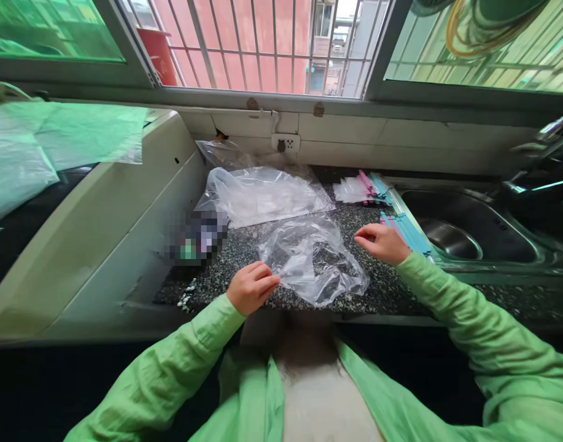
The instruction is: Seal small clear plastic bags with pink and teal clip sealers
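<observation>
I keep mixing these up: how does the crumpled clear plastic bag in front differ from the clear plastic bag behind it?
The crumpled clear plastic bag in front looks flatter and see-through; the clear plastic bag behind it bulges, whitish inside. The back bag looks larger than the front one. The front bag lies at the left hand; the back bag lies farther off. Both are wrinkled.

Wall socket (288,144) below barred window (256,55), sink (493,215) rightward

Clear plastic bag (304,270): thin, crumpled, spread loosely on near middle of speckled counter (392,288). Blue and pink strips (409,230): side by side, right of bag.
</observation>
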Action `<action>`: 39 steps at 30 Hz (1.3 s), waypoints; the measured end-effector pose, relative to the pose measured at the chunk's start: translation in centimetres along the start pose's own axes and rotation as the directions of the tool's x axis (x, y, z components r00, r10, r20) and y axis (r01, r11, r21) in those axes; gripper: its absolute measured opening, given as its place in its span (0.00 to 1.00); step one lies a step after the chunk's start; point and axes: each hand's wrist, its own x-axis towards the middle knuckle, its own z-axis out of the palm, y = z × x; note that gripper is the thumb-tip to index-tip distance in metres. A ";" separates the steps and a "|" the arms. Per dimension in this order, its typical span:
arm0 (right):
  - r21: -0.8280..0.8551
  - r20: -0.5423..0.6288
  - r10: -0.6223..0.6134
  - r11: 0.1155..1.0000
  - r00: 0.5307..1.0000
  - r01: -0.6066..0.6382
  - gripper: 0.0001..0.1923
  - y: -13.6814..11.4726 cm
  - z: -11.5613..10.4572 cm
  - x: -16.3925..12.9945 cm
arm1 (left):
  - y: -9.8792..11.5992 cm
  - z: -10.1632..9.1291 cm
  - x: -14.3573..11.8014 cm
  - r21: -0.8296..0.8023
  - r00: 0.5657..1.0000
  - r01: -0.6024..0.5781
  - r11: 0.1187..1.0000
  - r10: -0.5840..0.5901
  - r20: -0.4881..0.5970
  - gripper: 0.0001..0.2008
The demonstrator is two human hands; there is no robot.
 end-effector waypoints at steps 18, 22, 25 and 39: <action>-0.139 -0.067 -0.074 0.988 0.995 0.064 0.10 -0.1 -0.1 -5.3 | 1.2 -1.0 -3.7 0.058 0.998 -0.017 0.998 0.021 -0.057 0.06; -0.045 -0.081 0.008 0.999 0.997 -0.011 0.10 1.1 -0.1 -7.4 | 1.2 -1.0 -4.5 0.057 0.997 -0.023 0.998 0.027 -0.075 0.07; 0.074 0.064 0.052 0.996 0.997 -0.057 0.10 1.7 -0.7 -8.0 | 1.3 -1.0 -5.0 0.049 0.997 -0.017 0.999 0.020 -0.068 0.08; 0.409 0.292 0.154 0.872 0.944 -0.269 0.21 4.4 -0.2 2.2 | -5.1 -2.3 -0.6 -0.356 0.768 0.635 0.685 -0.607 0.202 0.17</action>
